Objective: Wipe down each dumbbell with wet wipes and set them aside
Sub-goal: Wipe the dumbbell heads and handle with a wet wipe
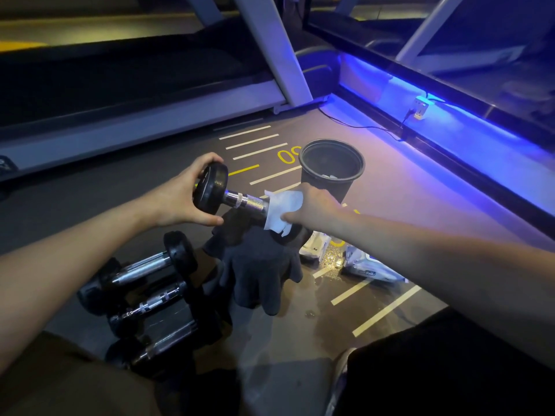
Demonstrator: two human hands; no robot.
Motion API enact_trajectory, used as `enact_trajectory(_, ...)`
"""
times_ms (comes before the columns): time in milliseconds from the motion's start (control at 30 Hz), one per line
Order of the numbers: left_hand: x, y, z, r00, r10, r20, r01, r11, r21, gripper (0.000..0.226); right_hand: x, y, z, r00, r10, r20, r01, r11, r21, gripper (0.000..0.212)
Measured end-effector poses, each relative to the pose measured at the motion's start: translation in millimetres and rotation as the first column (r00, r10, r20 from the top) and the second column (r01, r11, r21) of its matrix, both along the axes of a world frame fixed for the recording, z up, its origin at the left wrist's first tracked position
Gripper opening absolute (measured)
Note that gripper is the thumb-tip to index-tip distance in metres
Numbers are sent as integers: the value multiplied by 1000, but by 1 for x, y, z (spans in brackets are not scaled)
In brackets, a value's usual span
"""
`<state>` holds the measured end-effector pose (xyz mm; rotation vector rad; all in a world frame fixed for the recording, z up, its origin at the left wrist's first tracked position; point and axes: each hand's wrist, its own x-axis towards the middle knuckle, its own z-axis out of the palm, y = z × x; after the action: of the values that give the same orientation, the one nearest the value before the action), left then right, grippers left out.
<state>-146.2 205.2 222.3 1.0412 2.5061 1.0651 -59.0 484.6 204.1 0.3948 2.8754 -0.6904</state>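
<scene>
A treadmill [144,115] fills the upper left of the frame, and a blue-lit ledge [450,121] runs down the upper right; between them lies the marked floor [390,307]. At lower left three dumbbells [150,298] lie side by side on that floor, touching one another (whether these are the wiped ones or the ones waiting, I cannot tell). Just right of them, near centre, a dark cloth [261,274] is heaped, and a black bin [332,166] stands above centre with pale scraps in it. Two wipe packs [372,267] lie right of the cloth. In mid-frame a fourth dumbbell [228,196] is held up off the floor, roughly level: the left hand [183,196] grips its black end plate with thumb and fingers curled round the rim, and the right hand [315,208] clasps a white wipe [283,210] round the bar near its far end. The step in hand looks like wiping the handle. The next move likely calls for working the wipe along the bare metal towards the left plate, turning the bar, then doing the plates.
</scene>
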Motion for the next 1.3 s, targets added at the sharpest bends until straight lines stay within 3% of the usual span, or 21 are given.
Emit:
enact_trajectory(200,4,-6,2,998,60,-33,-64,989,-132,110,4,-5,-12,993,-54,100,93,893,-439,74)
enact_trajectory(333,4,-12,-1,987,107,-121,-139,944,-299,109,3,-9,-18,998,-17,54,45,809,-586,70)
enact_trajectory(500,4,-18,-9,979,156,-133,-197,892,-407,111,1,-14,-14,1000,-7,-5,4,871,-491,51)
enact_trajectory(700,17,-29,-15,965,240,-101,-261,873,-413,111,-11,-23,-16,991,84,-104,-104,974,-201,46)
enact_trajectory(933,36,-67,-5,946,309,-100,-322,851,-416,106,-19,-54,-17,964,193,-184,-225,960,-167,56)
enact_trajectory(1300,79,-167,17,865,476,-160,-497,765,-410,107,-33,-153,-3,898,335,-286,-396,898,-192,50)
